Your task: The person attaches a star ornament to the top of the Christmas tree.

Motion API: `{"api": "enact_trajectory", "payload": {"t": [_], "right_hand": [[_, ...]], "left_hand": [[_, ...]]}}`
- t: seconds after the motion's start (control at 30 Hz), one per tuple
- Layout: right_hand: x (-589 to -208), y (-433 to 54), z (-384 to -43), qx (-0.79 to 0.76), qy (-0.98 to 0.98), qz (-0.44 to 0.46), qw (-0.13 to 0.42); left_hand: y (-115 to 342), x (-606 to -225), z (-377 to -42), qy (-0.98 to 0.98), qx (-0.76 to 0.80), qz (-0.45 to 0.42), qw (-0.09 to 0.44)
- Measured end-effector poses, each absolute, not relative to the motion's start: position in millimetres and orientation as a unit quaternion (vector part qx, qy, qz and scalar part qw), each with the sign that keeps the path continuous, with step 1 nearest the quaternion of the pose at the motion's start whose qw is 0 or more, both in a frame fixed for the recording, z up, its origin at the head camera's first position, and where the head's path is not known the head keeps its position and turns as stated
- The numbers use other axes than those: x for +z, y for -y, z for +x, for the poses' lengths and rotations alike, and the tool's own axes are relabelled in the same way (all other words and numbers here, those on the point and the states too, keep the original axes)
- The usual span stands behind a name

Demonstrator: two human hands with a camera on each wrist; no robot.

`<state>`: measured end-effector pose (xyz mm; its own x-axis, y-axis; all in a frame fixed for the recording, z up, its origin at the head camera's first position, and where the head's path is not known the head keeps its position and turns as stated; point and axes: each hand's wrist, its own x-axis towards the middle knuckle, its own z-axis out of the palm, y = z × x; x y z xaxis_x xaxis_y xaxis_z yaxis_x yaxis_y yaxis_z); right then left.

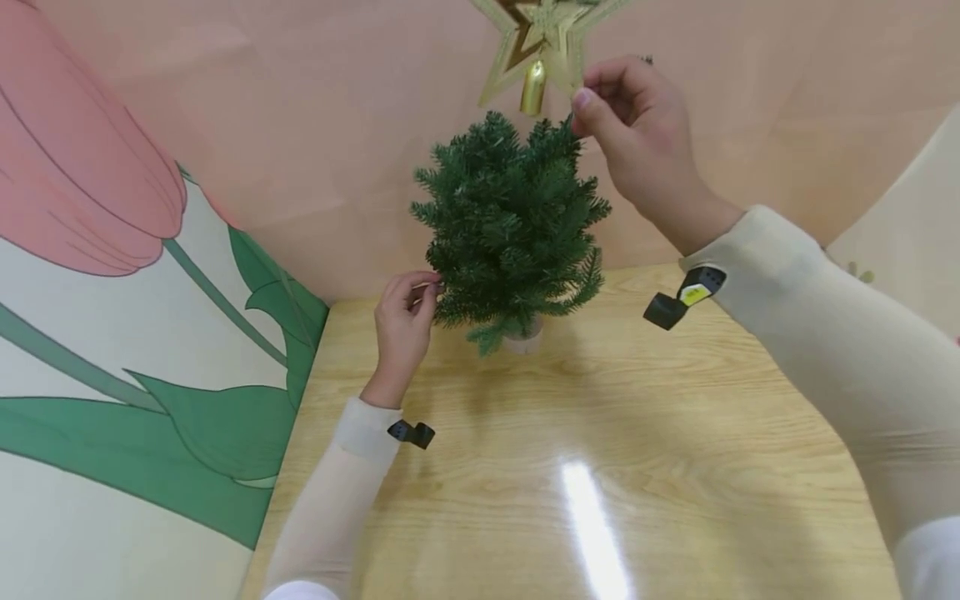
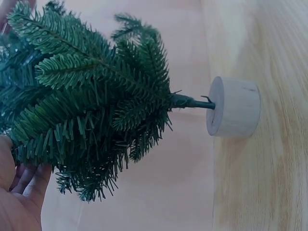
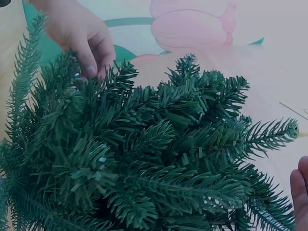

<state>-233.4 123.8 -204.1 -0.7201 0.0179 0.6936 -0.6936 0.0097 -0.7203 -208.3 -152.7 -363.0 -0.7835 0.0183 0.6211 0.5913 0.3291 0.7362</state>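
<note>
A small artificial Christmas tree [image 1: 510,217] with dense green branches stands on a round pale wooden base [image 2: 239,107]. At its lower left side, my left hand [image 1: 405,321] pinches the tip of a branch between thumb and fingers; needles partly cover the fingertips in the right wrist view. My right hand [image 1: 651,137] is raised at the treetop's right, thumb and fingers pinching at a branch tip there. A gold star [image 1: 551,29] with a small gold bell [image 1: 533,87] shows just above the tree, its lower right point overlapping the right fingertips in the head view.
The tree is near the back edge of a wood-grain table [image 1: 480,467], close to a pink backdrop [image 1: 330,167]. Along the left runs a panel printed with a large pink tulip [image 1: 82,158] and green leaves [image 1: 217,425].
</note>
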Motion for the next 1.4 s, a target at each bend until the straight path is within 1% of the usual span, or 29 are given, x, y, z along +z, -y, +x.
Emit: {"api": "enact_trajectory", "payload": {"t": [0.13, 0.37, 0.53, 0.67, 1.03, 1.4], "right_hand": [[-201.3, -123.3, -233.6, 0.658, 0.655, 0.260, 0.266], [-193.3, -121.0, -231.5, 0.605, 0.699, 0.253, 0.285], [-191.0, -117.8, -231.6, 0.628, 0.680, 0.262, 0.274], [-188.5, -115.3, -230.6, 0.613, 0.693, 0.258, 0.278], [-185.6, -112.0, -234.9, 0.617, 0.696, 0.253, 0.268], [-184.2, -109.4, -245.8, 0.586, 0.719, 0.260, 0.270]], "left_hand": [[151.3, -361.8, -207.8, 0.771, -0.547, -0.196, 0.260], [148.8, -359.5, -208.3, 0.768, -0.550, -0.202, 0.257], [148.7, -360.5, -208.5, 0.767, -0.549, -0.207, 0.260], [147.0, -360.3, -208.8, 0.762, -0.553, -0.213, 0.262], [146.6, -358.7, -206.2, 0.765, -0.556, -0.209, 0.250], [148.3, -360.7, -204.1, 0.768, -0.548, -0.208, 0.258]]}}
